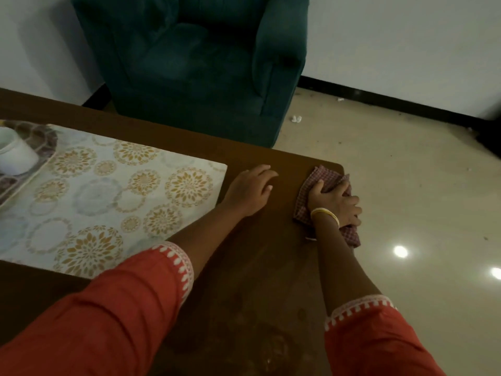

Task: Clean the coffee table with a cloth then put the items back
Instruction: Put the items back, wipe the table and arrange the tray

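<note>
1. Counter (pixel 260 280): a dark brown coffee table fills the lower and left frame, and its rounded far corner sits at centre right. The bare wood running from that corner down to the bottom of the frame looks smudged, so most of the wiping is judged undone.

2. Armchair (pixel 189 63): dark green, at upper centre, standing just beyond the counter's far edge.

3. Patterned mat (pixel 108 191): spread over the counter's left part, its right edge ending just left of the left hand. At the far left edge of the frame it carries a tray (pixel 32 169) with a white cup (pixel 16 156) on it. These items are not yet cleared.

4. Checked cloth (pixel 322 191): bunched at the counter's right edge by the far corner. Its long axis runs from the corner down-frame along that edge, and its lower end hangs past the edge.

5. Right hand (pixel 336 204): this is the working grip. It lies on top of the cloth with its fingers curled into the folds, so the cloth sits directly under and around it. The uncleaned wood lies down-frame and to the left of it, so the coming stroke is judged to go that way.

6. Left hand (pixel 249 189): fingers relaxed and holding nothing, it rests flat on the bare wood between mat and cloth. It is near the cloth but clear of it, likely as a brace.
</note>
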A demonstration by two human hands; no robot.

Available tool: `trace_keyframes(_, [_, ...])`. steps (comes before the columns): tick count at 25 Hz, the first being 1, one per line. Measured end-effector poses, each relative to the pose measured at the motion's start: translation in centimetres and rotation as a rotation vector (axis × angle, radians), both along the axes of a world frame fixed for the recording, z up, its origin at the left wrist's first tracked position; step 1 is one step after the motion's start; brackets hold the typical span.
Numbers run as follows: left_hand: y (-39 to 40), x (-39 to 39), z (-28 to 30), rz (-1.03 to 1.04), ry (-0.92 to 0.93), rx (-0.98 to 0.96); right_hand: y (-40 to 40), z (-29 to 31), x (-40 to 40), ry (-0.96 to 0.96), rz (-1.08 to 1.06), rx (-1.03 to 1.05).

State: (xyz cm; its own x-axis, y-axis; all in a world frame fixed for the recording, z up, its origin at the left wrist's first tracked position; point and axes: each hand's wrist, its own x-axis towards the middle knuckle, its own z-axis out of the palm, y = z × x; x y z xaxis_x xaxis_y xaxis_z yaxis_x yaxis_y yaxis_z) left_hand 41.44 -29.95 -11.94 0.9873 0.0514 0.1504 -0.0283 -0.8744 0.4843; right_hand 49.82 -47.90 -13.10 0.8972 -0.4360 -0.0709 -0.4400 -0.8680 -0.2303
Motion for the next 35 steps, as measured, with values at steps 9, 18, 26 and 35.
trace_keyframes(9, [-0.9,1.5,-2.6,0.042,-0.074,0.125,-0.7,0.7,8.3,-0.070,0.199,0.165])
trace_keyframes(18, [-1.2,1.1,-2.0,0.026,-0.037,0.150,-5.8,-0.5,-7.6,-0.157,0.201,0.045])
trace_keyframes(26, [-1.5,1.3,-2.6,0.033,-0.045,0.162,-2.9,0.2,-0.2,-0.101,0.061,0.179])
trace_keyframes(35, [-1.0,-4.3,0.1,-0.005,-0.061,-0.147,-1.9,0.2,-12.3,-0.032,1.011,-0.157])
